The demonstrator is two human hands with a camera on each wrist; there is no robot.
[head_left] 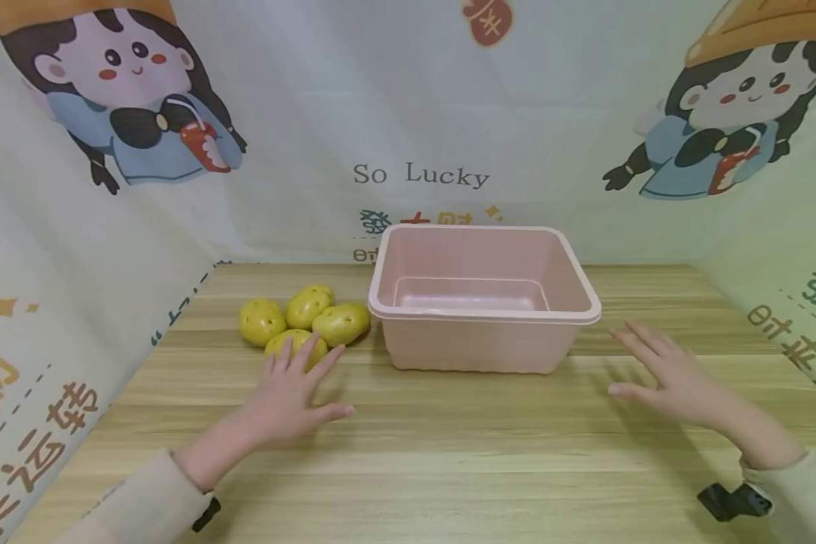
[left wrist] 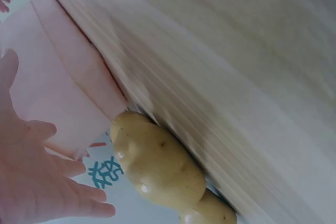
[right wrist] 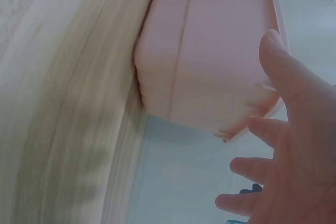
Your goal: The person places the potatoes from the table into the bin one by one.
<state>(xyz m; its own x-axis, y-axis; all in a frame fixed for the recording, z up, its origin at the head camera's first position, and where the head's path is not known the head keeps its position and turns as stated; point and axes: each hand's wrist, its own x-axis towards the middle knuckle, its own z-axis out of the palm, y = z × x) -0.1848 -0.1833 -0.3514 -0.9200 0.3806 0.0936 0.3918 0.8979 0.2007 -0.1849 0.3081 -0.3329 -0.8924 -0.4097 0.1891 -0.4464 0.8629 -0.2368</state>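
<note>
Several yellow potatoes [head_left: 342, 324] lie in a cluster on the wooden table, left of a pink plastic bin [head_left: 476, 344]. My left hand [head_left: 287, 404], fingers spread and holding nothing, hovers just in front of the potatoes; its fingertips overlap the nearest one in the head view. In the left wrist view a potato [left wrist: 157, 161] sits beyond the spread fingers, the bin [left wrist: 58, 72] behind. To the right of the bin, my right hand [head_left: 680, 381] is held with straight, parted fingers and an empty palm. The bin's side [right wrist: 210, 61] shows near that thumb in the right wrist view.
The wooden table [head_left: 449, 453] reaches back to a printed cloth backdrop [head_left: 299, 113], which also hangs along the left and right sides. Inside the bin only its bare pink floor [head_left: 472, 295] shows. A black wrist mount [head_left: 734, 501] sits at the right sleeve.
</note>
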